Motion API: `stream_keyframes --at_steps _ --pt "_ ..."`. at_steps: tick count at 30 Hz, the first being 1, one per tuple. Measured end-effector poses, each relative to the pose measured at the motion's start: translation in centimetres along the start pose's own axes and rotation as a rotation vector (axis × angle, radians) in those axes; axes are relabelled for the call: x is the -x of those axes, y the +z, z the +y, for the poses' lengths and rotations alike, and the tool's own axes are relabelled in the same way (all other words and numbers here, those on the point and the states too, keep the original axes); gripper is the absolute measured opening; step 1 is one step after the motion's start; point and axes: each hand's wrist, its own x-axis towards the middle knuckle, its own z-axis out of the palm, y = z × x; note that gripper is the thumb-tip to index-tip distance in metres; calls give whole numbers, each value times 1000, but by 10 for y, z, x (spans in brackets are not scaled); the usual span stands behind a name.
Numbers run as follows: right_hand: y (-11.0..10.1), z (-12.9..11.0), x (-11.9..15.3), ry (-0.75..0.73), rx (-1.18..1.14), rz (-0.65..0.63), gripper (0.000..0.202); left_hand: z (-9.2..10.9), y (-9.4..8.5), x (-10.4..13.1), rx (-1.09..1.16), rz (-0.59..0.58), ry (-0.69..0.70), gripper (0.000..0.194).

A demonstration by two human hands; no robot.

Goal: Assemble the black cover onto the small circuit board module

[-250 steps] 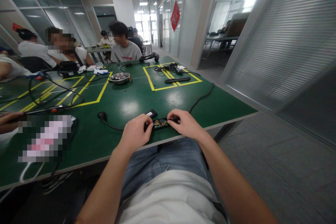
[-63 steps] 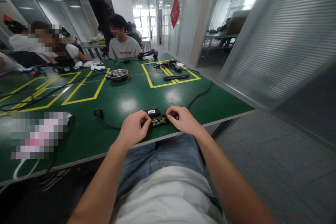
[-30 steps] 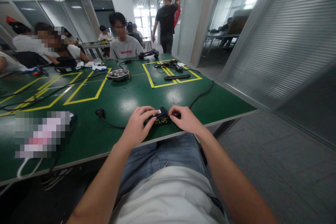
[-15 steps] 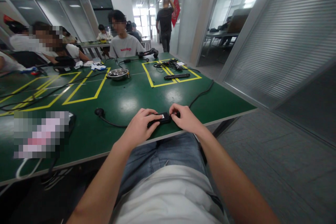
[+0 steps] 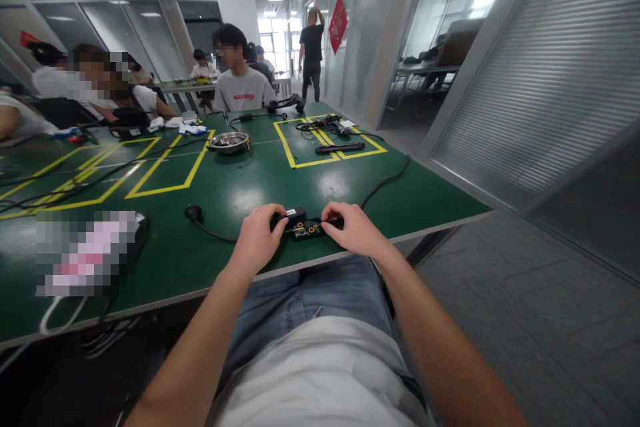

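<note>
A black power adapter lies opened near the table's front edge, and its circuit board (image 5: 309, 229) with coloured parts shows in the lower shell. Between the thumb and fingers of my left hand (image 5: 260, 237) is the adapter's black cover (image 5: 295, 213), which bears a white label and is tilted up behind the board. My right hand (image 5: 353, 225) pinches the adapter's right end where the black cable (image 5: 385, 181) joins it; its fingertips partly hide that spot. From the left end a cord runs to a black plug (image 5: 193, 213) on the table.
A metal bowl (image 5: 230, 142) stands farther back on the green table (image 5: 240, 180). Inside yellow tape at the right lie a black bar (image 5: 340, 147) and tangled cables (image 5: 320, 123). A blurred pinkish item (image 5: 93, 253) lies at left. A person (image 5: 243, 83) sits across.
The adapter's cover has come away from its lower shell, held in my left hand, and the circuit board now shows. My right hand stays at the right end.
</note>
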Motion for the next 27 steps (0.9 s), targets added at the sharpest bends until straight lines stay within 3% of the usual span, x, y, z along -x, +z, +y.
stream_keyframes --at_steps 4,9,18,27 --pt "1 0 0 -23 -6 -4 5 7 -6 5 -12 20 128 12" --pt "2 0 0 -40 -46 -4 7 15 -11 10 -77 -127 100 10" --pt "1 -3 3 -74 -112 70 11 14 -13 10 27 -6 152 19" --pt "2 0 1 -45 -37 28 12 9 -9 8 -42 -80 135 16"
